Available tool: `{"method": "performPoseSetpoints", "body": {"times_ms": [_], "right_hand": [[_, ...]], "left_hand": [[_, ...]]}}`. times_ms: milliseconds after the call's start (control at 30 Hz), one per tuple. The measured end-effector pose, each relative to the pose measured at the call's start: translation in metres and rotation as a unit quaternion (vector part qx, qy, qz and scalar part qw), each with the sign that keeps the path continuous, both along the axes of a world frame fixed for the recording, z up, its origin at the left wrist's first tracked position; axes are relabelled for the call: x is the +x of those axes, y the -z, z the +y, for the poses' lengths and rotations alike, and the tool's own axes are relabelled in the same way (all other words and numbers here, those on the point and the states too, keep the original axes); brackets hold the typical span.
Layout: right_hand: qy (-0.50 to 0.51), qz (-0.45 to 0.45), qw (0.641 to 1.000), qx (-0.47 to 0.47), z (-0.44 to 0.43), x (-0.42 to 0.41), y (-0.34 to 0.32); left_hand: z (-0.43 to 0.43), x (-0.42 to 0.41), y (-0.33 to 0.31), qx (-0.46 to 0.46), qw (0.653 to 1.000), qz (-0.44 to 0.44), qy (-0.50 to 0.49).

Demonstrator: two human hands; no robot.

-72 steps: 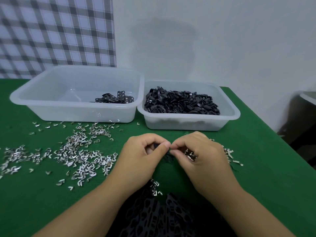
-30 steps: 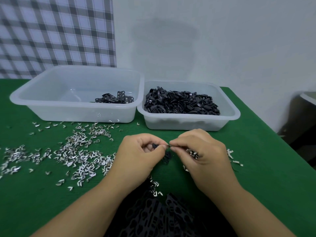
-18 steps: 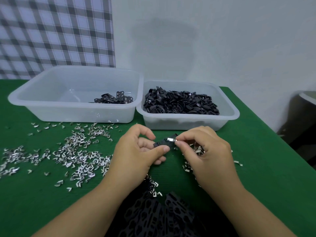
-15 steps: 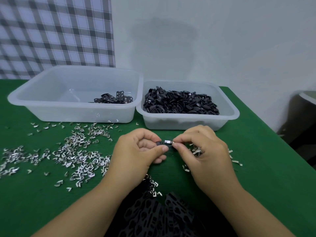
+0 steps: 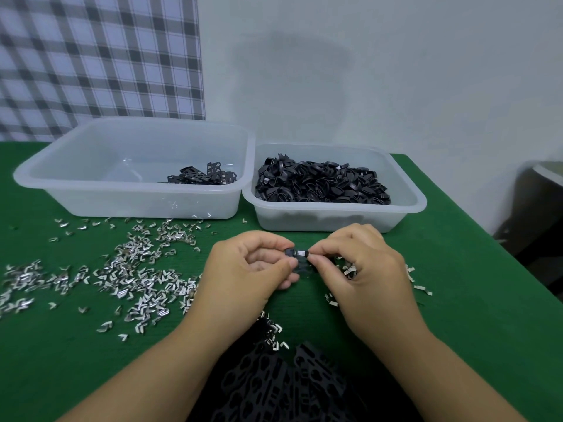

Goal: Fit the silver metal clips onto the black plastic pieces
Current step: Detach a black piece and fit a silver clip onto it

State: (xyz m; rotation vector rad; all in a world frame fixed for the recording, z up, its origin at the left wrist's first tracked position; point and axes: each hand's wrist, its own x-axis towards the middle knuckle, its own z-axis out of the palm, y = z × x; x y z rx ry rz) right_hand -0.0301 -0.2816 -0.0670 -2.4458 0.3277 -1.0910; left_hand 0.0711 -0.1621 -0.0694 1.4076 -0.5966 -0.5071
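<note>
One black plastic piece is held just above the green worktop. Its left end is pinched in the grip of the left hand, with the thumb beneath and the forefinger curled over the top. A silver metal clip is seated on the upper edge of that piece, directly between the two grips, and is pinched there by the thumb and forefinger of the right hand. A few spare clips appear to be kept under the right hand's remaining curled fingers, though this is partly hidden.

The step in hand is judged to be the pressing home of one clip onto one piece. Whether the clip is already fully seated cannot be told.

A firm, straight squeeze is called for next, with the piece braced by the left grip so that it is not twisted and the clip is not skewed or flicked away. The finished piece would then need to be released into a tub.

Two tubs stand beyond the grips: a nearly empty tub to the left and a full tub straight ahead. Which one is meant for finished work cannot be said for certain.

Fresh stock is near: loose clips are scattered left of the left grip, and a heap of black pieces lies on the near side of both grips.
</note>
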Motion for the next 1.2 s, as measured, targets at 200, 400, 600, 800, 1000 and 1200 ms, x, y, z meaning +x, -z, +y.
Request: {"method": "performPoseSetpoints", "body": {"times_ms": [200,400,600,800,1000,1200], "right_hand": [[-0.005,-0.004,1.0,0.029,-0.0018,-0.0011,0.0012],[-0.017,-0.006,0.997,0.07,-0.0023,-0.0006,0.0019],[-0.034,0.002,0.998,0.061,0.0012,0.0004,0.002],[-0.016,0.002,0.999,0.046,-0.0026,-0.0009,0.0009],[-0.022,0.011,1.0,0.0,-0.0013,0.0005,0.0016],[-0.03,0.039,0.998,-0.038,-0.0011,0.0009,0.0002]], "left_hand": [[0.0007,0.0004,0.0002,0.002,1.0,-0.009,0.003],[0.0009,0.0009,0.0005,0.011,1.0,-0.011,0.007],[0.001,0.0003,0.0011,0.009,1.0,-0.02,0.007],[-0.0008,0.0018,0.0028,0.008,1.0,-0.014,-0.002],[-0.0008,0.0029,0.005,0.023,0.999,-0.033,0.011],[-0.0009,0.0022,0.0056,0.047,0.996,-0.075,0.022]]}}
